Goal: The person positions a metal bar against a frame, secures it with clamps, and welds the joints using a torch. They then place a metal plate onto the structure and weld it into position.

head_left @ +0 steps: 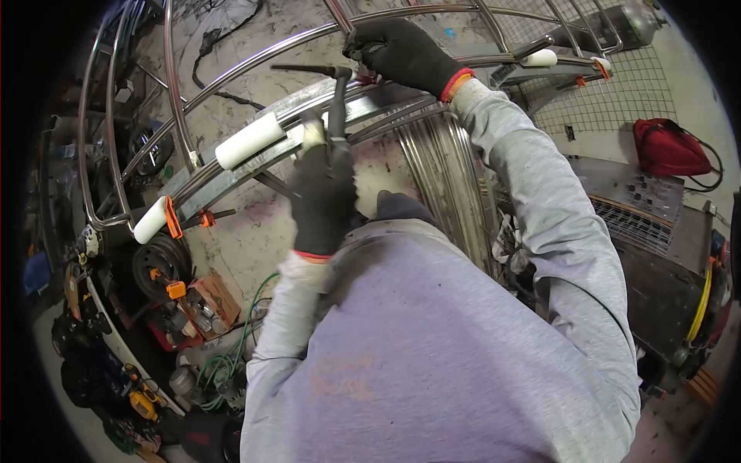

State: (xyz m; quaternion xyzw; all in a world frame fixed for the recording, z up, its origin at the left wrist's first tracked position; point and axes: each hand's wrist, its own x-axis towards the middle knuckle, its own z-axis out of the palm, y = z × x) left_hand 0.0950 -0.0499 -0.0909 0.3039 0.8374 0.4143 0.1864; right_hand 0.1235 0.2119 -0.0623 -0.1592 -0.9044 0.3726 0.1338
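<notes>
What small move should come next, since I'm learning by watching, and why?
Probably ease the torch-like tool in the left hand slightly toward the metal frame beside the right hand: the tool's short end seems to point that way, and the right hand is at the frame.

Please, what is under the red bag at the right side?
Pale floor shows next to the red bag, so the bag seems to rest on it. What is directly beneath cannot be seen, because the bag covers it.
</notes>
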